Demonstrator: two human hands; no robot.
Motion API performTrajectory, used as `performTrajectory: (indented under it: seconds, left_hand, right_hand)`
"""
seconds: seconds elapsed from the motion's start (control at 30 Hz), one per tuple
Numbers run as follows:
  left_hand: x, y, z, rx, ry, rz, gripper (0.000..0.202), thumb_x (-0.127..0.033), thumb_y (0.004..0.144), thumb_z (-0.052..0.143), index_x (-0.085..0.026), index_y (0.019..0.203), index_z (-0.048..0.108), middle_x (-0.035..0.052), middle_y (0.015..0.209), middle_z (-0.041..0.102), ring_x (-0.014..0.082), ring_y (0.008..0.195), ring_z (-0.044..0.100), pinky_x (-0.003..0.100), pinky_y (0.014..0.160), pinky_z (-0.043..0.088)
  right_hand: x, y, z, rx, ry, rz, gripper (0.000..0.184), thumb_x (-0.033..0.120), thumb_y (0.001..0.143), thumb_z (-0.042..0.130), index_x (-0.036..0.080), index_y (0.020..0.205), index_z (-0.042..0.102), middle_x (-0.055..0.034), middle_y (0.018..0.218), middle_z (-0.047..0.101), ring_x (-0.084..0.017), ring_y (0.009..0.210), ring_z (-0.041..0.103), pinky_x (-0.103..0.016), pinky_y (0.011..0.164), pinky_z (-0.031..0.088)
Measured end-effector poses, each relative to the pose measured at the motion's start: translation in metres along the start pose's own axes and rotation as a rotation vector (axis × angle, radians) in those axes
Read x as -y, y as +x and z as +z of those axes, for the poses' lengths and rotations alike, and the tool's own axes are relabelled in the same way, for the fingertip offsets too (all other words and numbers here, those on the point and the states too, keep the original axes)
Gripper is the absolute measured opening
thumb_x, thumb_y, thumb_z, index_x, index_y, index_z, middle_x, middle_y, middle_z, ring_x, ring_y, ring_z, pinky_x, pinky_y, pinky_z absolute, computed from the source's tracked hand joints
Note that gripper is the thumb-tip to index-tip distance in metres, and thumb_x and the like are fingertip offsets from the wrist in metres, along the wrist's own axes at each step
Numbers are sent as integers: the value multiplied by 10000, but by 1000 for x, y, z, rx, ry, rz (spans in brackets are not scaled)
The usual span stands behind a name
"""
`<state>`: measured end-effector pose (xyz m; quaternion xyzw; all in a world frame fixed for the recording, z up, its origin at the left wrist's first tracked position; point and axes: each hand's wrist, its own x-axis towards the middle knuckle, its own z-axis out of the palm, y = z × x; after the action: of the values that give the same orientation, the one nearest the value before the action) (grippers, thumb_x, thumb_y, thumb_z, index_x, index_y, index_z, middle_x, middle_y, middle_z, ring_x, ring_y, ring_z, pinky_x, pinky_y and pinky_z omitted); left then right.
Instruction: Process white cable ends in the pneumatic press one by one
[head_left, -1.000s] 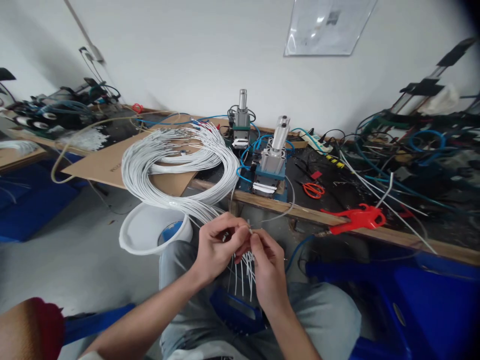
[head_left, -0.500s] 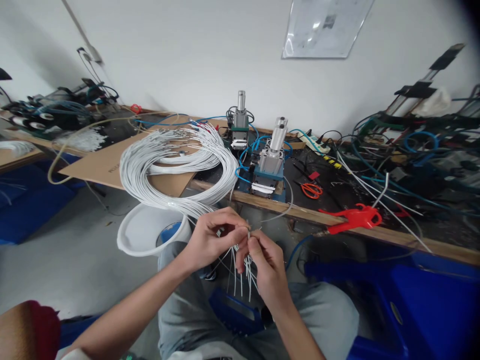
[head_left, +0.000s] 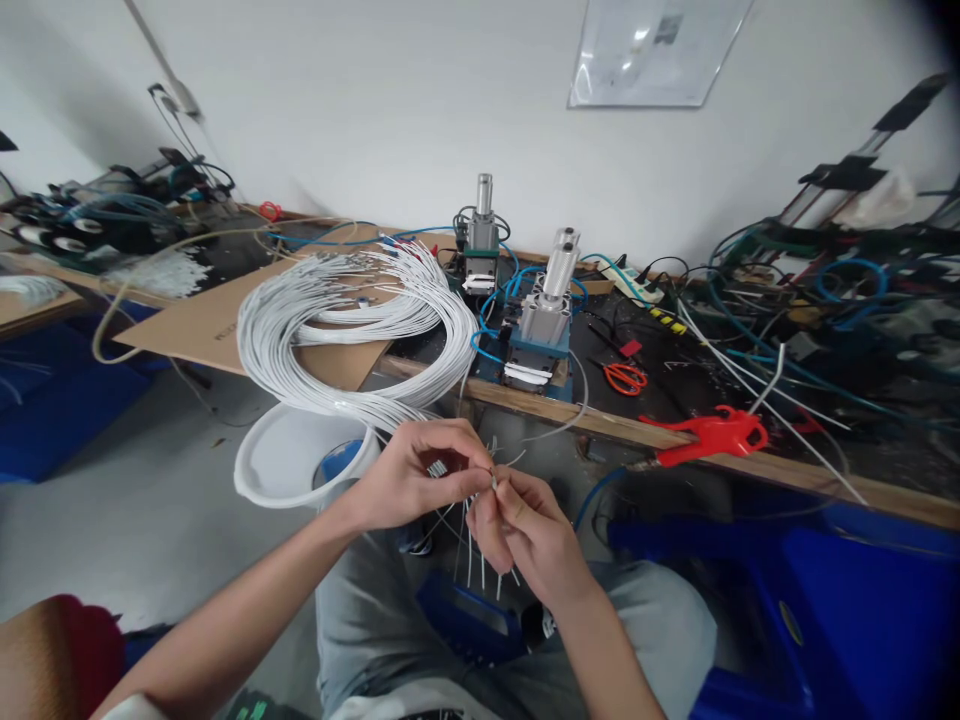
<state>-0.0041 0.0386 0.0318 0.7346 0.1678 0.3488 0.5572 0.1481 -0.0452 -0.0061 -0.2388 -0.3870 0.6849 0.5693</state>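
My left hand (head_left: 429, 472) and my right hand (head_left: 534, 522) meet in front of my lap, fingertips pressed together. Between them is the end of a thin white cable (head_left: 494, 482). Thumb and forefinger of the left hand pinch at its tip, where something tiny and dark shows, too small to name. Just below, the right thumb and fingers grip the same cable. Loose white cable ends (head_left: 483, 572) hang down behind the hands. They appear to belong to the large coiled bundle of white cables (head_left: 274, 345) on the bench; the hands hide the join.
Two small pneumatic presses (head_left: 544, 320) stand at the bench edge. A red air gun (head_left: 724, 433) lies on the right, near orange-handled scissors (head_left: 624, 378). Below the coil is a white bucket (head_left: 251, 478). Cardboard (head_left: 180, 335) lies under the coil. A blue plastic bin (head_left: 862, 600) is at lower right.
The right hand has turned and its fingers have curled in more under the cable end. My left fingertips have dropped slightly, still pinching. The coil and bench things stay put.
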Motion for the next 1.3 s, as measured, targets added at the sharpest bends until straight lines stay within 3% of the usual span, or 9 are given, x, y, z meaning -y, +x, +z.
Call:
performTrajectory:
  seconds: [0.23,0.5,0.57,0.7,0.77,0.83,0.93,1.1,1.3]
  left_hand:
    - [-6,2,-1,12,125,42,108,-173,848,642,-96,862,716,73,783,646,84,684,585,176,607,460]
    - [-10,-1,-2,64,210,84,77,-54,769,597,-110,772,650,9,709,569,44,594,486,151,528,388]
    - [-12,-1,0,41,239,74,87,-36,740,586,-114,748,624,-4,701,553,38,587,468,147,522,380]
    - [-9,2,9,-122,253,-15,60,-65,745,610,-117,719,593,-14,674,545,36,580,473,141,521,382]
    - [-5,5,15,-183,123,-98,57,-134,797,627,-120,756,590,-9,656,572,50,557,526,153,514,415]
    - [-2,7,22,-189,-66,-154,114,-211,842,636,-119,797,586,0,631,600,87,534,588,189,516,470]
    - [1,9,32,-190,-255,-166,183,-271,853,663,-113,802,585,-6,549,584,126,476,607,221,480,491]
    - [4,8,45,-235,-424,-183,249,-321,816,721,-122,811,572,-34,456,555,152,359,569,212,374,437]
    - [7,9,49,-287,-430,-214,293,-382,844,694,-112,821,581,-18,459,581,131,380,581,211,437,481]
  right_hand:
    - [4,3,-3,109,190,105,311,376,917,624,143,715,583,110,410,256,-43,390,167,-233,510,243]
    - [3,3,-12,211,237,236,314,378,945,585,144,736,572,119,417,206,-44,379,151,-225,465,202]
    - [1,3,-9,142,115,195,330,395,952,572,144,737,568,109,427,243,-46,388,189,-223,461,208]
    - [0,1,1,-206,-383,-95,268,384,965,561,151,839,603,46,579,482,-60,526,427,-204,530,329]
    - [1,0,5,-341,-585,-234,201,348,969,560,169,917,634,26,673,567,-72,627,517,-197,609,407]
    - [1,0,7,-407,-633,-296,172,316,968,562,178,909,646,24,681,599,-71,632,546,-185,606,430]
    - [-1,3,7,-418,-467,-290,196,314,962,569,175,832,617,44,594,571,-61,522,530,-172,518,415]
    - [-6,6,7,-323,-142,-225,208,334,945,596,173,814,585,53,559,548,-57,446,491,-166,442,372]
    - [-3,6,7,-304,9,-152,234,361,922,624,173,796,565,63,494,500,-49,401,425,-156,415,322]
